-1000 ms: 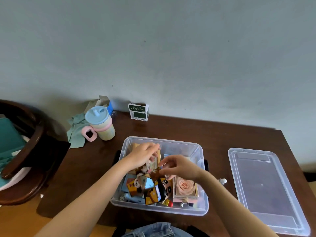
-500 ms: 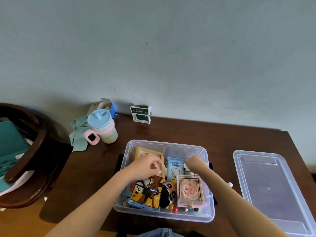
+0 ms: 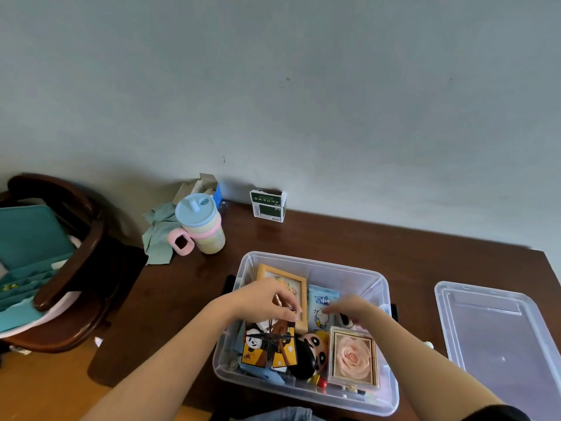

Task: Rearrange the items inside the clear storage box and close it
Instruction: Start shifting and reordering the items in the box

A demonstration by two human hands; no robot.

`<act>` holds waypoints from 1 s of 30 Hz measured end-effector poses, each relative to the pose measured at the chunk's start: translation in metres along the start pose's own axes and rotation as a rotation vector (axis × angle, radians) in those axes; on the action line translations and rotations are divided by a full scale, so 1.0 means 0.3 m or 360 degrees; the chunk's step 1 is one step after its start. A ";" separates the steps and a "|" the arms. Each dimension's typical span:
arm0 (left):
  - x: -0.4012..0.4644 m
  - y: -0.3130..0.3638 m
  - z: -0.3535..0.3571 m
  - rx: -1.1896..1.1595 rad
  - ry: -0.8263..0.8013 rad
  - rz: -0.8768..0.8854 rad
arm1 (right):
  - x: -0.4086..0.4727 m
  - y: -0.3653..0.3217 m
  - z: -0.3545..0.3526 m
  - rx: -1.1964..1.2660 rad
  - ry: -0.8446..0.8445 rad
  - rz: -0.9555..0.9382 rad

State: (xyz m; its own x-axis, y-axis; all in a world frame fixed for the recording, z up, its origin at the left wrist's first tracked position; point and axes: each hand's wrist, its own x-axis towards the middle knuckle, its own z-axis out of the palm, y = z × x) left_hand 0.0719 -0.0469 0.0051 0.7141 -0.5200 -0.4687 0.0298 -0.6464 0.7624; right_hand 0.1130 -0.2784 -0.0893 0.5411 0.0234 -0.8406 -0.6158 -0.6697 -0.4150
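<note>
Nearest me, the clear storage box [image 3: 391, 399] sits at the table's [image 3: 188, 299] front edge, open and packed. Along its near wall I see the rose box [image 3: 353, 357] at the right, a black-haired cartoon toy [image 3: 312, 350] beside it, and the panda picture cube [image 3: 268, 346] toward the left.

My left hand [image 3: 261, 302] is inside the box, fingers curled and pinching the top of the panda picture cube, apparently seating it. My right hand [image 3: 353, 308] reaches in just above the rose box with fingers loosely bent; I cannot tell whether it holds anything, since whatever lies under them is hidden. Behind the hands, a wooden picture frame [image 3: 285, 276] leans on the far wall, with a blue snack packet [image 3: 323, 299] just to its right.

I judge I'm mid-rearranging: the contents are roughly packed but not yet confirmed level with the rim. Next I should let go of the cube, check that nothing stands proud, then fetch the lid [image 3: 498, 344], which lies flat at the table's right edge, well apart from the box, and set it squarely on.

Farther back, a sippy cup [image 3: 200, 223] and green cloth [image 3: 159, 238] occupy the far-left corner, a small green carton [image 3: 268, 206] stands at the far edge.
</note>
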 end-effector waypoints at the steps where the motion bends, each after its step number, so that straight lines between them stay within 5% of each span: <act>1: -0.003 -0.003 -0.011 0.0005 0.0013 -0.0012 | 0.005 0.002 0.004 0.0022 -0.0040 -0.0006; 8: 0.010 -0.037 -0.033 0.0098 0.0143 -0.0108 | 0.010 0.012 0.015 0.0215 0.0038 -0.0136; 15: 0.053 -0.021 -0.009 -0.0152 0.0573 -0.0050 | -0.147 -0.016 -0.050 0.0549 0.0438 -0.0769; 22: 0.094 0.057 0.012 -0.0709 0.0672 -0.0038 | -0.286 -0.075 -0.065 0.0925 -0.0041 -0.0834; 26: 0.096 0.073 0.025 -0.1016 0.0631 -0.0115 | -0.315 -0.063 0.023 0.0757 -0.0198 -0.0730; 30: 0.090 0.051 0.048 -0.0541 0.0434 -0.0073 | -0.322 -0.037 0.109 0.0319 -0.0089 -0.0704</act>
State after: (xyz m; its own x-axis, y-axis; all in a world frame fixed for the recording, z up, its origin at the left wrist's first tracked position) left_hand 0.0815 -0.0789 -0.0023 0.8637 -0.2990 -0.4057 0.2622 -0.4210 0.8684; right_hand 0.0488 -0.2489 -0.0149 0.7475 0.3169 -0.5839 -0.4350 -0.4308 -0.7907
